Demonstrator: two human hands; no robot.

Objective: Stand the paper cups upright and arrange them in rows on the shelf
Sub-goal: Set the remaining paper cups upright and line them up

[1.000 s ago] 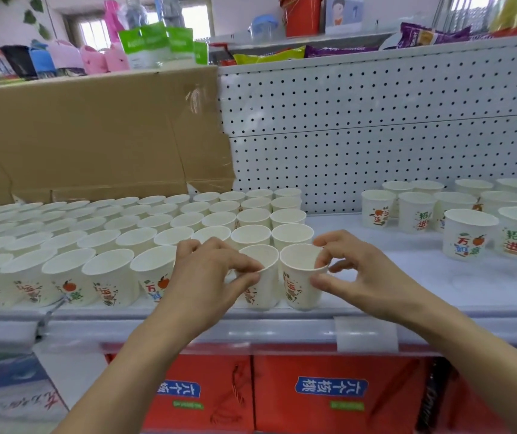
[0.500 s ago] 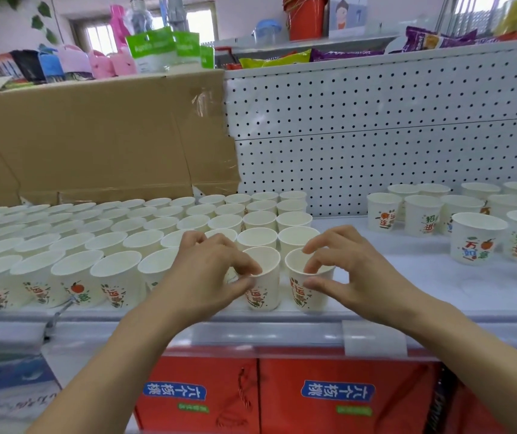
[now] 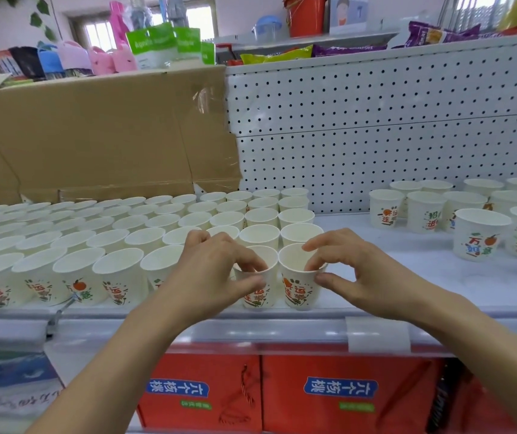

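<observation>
Several white paper cups with printed designs stand upright in neat rows on the left half of the white shelf. At the front right corner of that block, my left hand pinches the rim of one cup. My right hand pinches the rim of the neighbouring cup at the end of the front row. Both cups stand upright on the shelf. A loose group of upright cups sits at the far right.
A flattened cardboard box leans behind the rows. White pegboard backs the shelf. Bare shelf surface lies between the two cup groups. Red gift boxes sit on the level below. Packaged goods fill the top shelf.
Both hands stay on the two front cups, shifting them only slightly at the shelf's front edge; my right fingers have moved onto the rim. The camera has dipped a little.
</observation>
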